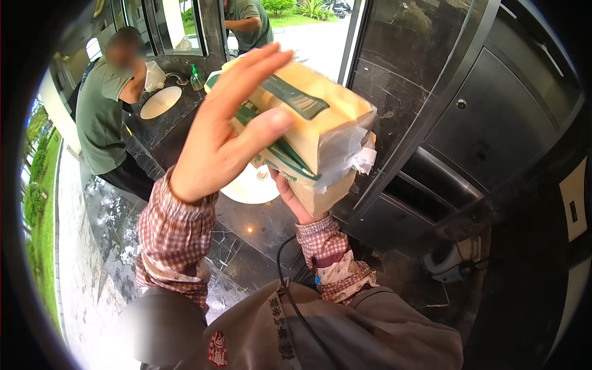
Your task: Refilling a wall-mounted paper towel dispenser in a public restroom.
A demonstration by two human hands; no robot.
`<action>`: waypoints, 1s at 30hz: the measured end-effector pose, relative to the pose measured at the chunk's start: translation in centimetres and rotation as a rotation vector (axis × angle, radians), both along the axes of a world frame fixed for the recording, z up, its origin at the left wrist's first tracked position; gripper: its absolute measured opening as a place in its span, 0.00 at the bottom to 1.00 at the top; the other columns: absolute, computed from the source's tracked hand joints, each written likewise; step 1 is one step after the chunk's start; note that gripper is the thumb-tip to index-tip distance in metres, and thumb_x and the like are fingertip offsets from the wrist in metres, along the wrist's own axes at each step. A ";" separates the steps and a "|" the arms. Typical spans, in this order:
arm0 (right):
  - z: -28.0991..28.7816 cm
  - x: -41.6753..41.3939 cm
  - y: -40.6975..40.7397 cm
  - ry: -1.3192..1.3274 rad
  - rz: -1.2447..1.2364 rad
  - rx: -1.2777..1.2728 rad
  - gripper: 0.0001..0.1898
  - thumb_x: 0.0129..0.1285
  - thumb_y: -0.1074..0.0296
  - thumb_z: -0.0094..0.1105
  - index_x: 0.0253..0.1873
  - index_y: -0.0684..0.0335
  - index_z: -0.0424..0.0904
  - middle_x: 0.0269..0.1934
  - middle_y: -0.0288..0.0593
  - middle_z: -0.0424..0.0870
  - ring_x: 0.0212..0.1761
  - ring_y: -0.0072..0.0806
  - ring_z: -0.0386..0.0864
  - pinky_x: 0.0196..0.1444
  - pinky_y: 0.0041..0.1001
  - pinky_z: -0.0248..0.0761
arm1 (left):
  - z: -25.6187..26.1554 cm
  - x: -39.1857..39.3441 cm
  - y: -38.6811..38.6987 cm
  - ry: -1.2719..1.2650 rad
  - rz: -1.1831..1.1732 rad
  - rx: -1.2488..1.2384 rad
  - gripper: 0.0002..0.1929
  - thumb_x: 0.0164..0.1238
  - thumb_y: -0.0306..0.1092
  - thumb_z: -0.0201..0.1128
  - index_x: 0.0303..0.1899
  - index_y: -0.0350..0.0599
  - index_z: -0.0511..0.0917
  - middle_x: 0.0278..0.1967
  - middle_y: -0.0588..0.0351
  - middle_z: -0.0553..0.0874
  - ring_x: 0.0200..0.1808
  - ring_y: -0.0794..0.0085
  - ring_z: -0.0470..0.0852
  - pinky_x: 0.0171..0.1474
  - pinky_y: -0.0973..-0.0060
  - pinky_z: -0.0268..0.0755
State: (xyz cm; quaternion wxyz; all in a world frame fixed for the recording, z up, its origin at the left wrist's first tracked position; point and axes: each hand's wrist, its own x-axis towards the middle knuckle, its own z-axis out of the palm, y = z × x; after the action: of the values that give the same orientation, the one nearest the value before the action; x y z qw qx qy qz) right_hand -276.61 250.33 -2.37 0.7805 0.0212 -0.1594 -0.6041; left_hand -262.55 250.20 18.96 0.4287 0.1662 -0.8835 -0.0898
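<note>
Packs of folded paper towels [340, 108] in yellow and green wrapping, torn at one end, are held up in front of me. My right hand [300, 199] supports the stack from beneath at its near side, on the bare brown paper. My left hand [231, 125] is raised in front of the wrapped packs, thumb and fingers spread; whether it touches them I cannot tell. Both arms wear red checked sleeve covers. Below the packs a white washbasin [252, 187] shows in a dark stone counter, partly hidden by the packs and my left hand.
A person in a green shirt [99, 111] stands at the left by another basin [161, 102]. A green soap bottle [196, 78] is on the counter. At the right is a steel wall cabinet [490, 120] with a dark opening [418, 199]. A mirror stands behind the counter.
</note>
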 end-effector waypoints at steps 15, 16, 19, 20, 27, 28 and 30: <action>-5.9 -0.8 10.4 0.229 0.061 0.103 0.22 0.63 0.60 0.50 0.59 0.64 0.66 0.58 0.47 0.69 0.59 0.41 0.68 0.60 0.41 0.62 | -25.5 2.5 2.0 1.018 -0.374 1.608 0.31 0.62 0.47 0.57 0.63 0.46 0.57 0.62 0.51 0.64 0.60 0.61 0.67 0.60 0.59 0.63; -6.4 -1.1 12.4 0.292 0.086 0.103 0.22 0.64 0.60 0.49 0.59 0.64 0.65 0.58 0.47 0.69 0.58 0.40 0.68 0.59 0.40 0.62 | -25.7 2.5 2.4 1.031 -0.367 1.605 0.31 0.62 0.47 0.57 0.64 0.46 0.57 0.63 0.51 0.64 0.60 0.61 0.67 0.60 0.59 0.62; -5.8 -2.8 13.8 0.479 0.146 0.106 0.22 0.64 0.59 0.49 0.60 0.65 0.65 0.58 0.47 0.69 0.58 0.38 0.68 0.59 0.38 0.63 | -26.3 2.3 3.6 1.056 -0.356 1.611 0.31 0.63 0.48 0.55 0.64 0.46 0.56 0.63 0.51 0.63 0.61 0.61 0.66 0.60 0.59 0.62; -4.1 -1.2 10.1 0.539 0.155 0.114 0.22 0.65 0.59 0.48 0.60 0.65 0.65 0.58 0.46 0.69 0.58 0.37 0.68 0.58 0.37 0.63 | -26.5 1.7 4.0 1.054 -0.358 1.626 0.31 0.63 0.48 0.55 0.64 0.47 0.56 0.63 0.51 0.63 0.61 0.60 0.66 0.61 0.59 0.61; -3.9 -4.4 17.1 0.977 0.293 0.167 0.22 0.66 0.58 0.46 0.60 0.66 0.63 0.57 0.45 0.69 0.58 0.32 0.68 0.56 0.31 0.66 | -28.2 0.7 6.9 1.103 -0.358 1.710 0.31 0.64 0.50 0.52 0.65 0.48 0.54 0.64 0.51 0.61 0.62 0.60 0.64 0.62 0.59 0.60; -3.4 -4.4 16.9 1.044 0.311 0.177 0.23 0.67 0.58 0.46 0.60 0.67 0.63 0.57 0.45 0.69 0.58 0.32 0.68 0.56 0.30 0.66 | -28.3 0.4 7.2 1.109 -0.367 1.725 0.31 0.64 0.50 0.52 0.65 0.48 0.54 0.64 0.51 0.61 0.62 0.60 0.64 0.62 0.59 0.59; -2.1 -8.0 17.9 1.172 0.359 0.181 0.23 0.67 0.58 0.45 0.60 0.67 0.63 0.57 0.44 0.70 0.58 0.30 0.68 0.55 0.28 0.67 | -28.5 0.2 8.1 1.126 -0.375 1.742 0.32 0.65 0.50 0.51 0.65 0.49 0.53 0.64 0.51 0.60 0.63 0.60 0.63 0.62 0.59 0.59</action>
State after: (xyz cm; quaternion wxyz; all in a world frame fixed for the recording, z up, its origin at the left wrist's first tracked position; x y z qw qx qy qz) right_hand -284.56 268.19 -4.42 0.8228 -0.2216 0.3538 -0.3857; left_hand -262.38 258.27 -9.49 0.4891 0.2119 -0.1987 -0.8225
